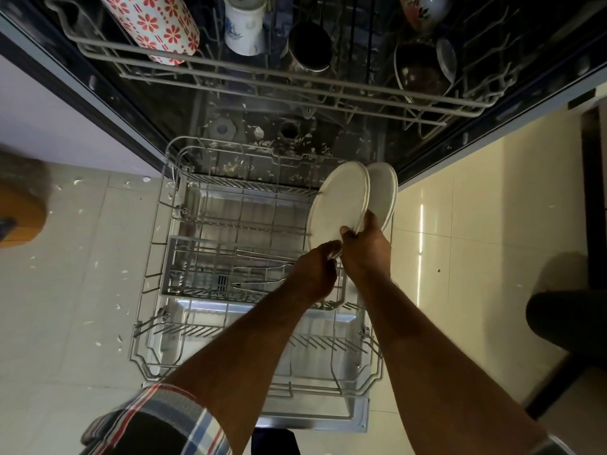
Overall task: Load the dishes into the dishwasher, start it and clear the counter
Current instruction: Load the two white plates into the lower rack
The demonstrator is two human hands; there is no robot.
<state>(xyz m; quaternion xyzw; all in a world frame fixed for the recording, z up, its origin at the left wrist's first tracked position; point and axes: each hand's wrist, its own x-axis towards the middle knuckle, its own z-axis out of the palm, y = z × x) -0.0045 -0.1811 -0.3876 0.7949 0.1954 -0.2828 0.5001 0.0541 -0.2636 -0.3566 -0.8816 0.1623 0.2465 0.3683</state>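
Dishwasher open, lower rack (154,323) pulled out over the door, centre of frame. Both hands close together at about 2 o'clock of the rack, over its right edge. Left hand (315,270) pinches the near rim of a white plate (335,205), fingers curled on the edge. Right hand (366,249) grips the same rim just beside it, thumb on the plate's face. Plate stands near upright, tilted. A second white plate (382,188) stands just behind it toward 1 o'clock, already on edge in the rack; cannot tell if the two touch. Cutlery basket (184,267) sits mid-rack, tongs-like utensil (262,277) lying in it. Upper rack (230,77) at 12 o'clock holds a floral cup (154,24), white mug (243,27), dark steel cup (308,47), dark bowl (422,70). White flecks scattered on the floor (82,290) at 9 o'clock.
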